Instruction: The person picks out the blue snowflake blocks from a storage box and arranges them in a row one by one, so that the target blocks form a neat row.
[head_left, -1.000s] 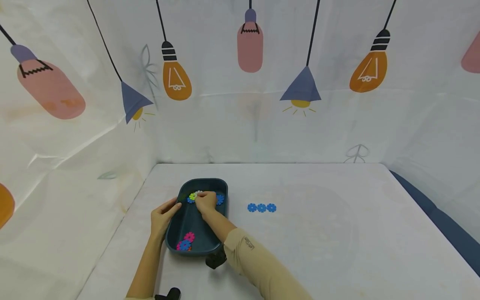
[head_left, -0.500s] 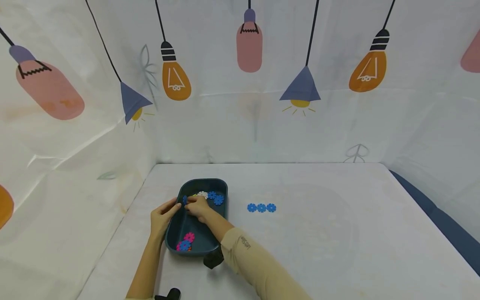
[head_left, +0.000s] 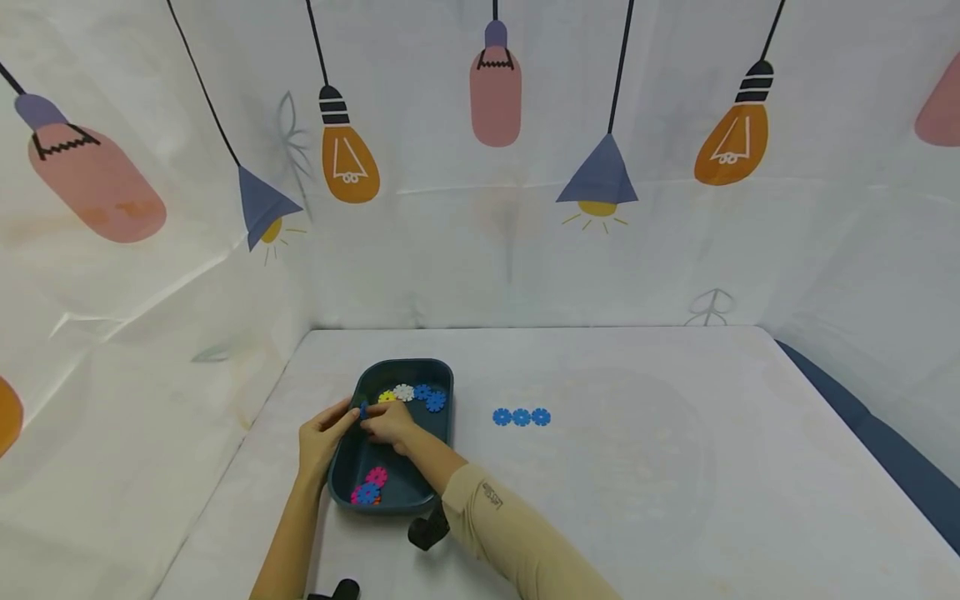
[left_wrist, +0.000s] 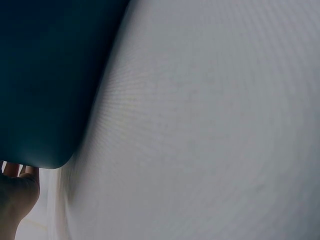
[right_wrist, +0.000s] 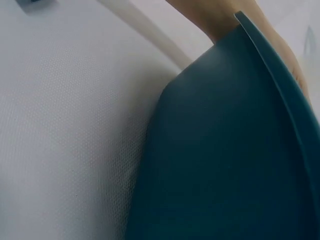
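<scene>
A dark teal tray point(head_left: 401, 462) stands on the left of the table in the head view, and its outer wall fills much of both wrist views. My left hand point(head_left: 321, 435) grips its left rim, with the thumb over the edge. Inside the tray, my right hand point(head_left: 390, 423) has its fingertips at a small blue flower-shaped piece point(head_left: 363, 410), close to the left thumb; the fingers partly hide it. Along the far end lie a yellow piece point(head_left: 387, 397), a white piece point(head_left: 404, 392) and blue pieces point(head_left: 436, 401). Pink pieces point(head_left: 377, 476) and a blue one lie at the near end.
Three blue flower-shaped pieces point(head_left: 521, 417) lie in a row on the white table point(head_left: 675, 475), right of the tray. A sheet printed with lamps point(head_left: 450, 250) hangs behind and at the sides. Black wrist-worn devices point(head_left: 428, 529) show near the tray's front.
My right hand has moved left and slightly nearer inside the tray, with the blue piece at its fingertips. The yellow, white and blue pieces behind are now uncovered. My left hand stays at the rim.
</scene>
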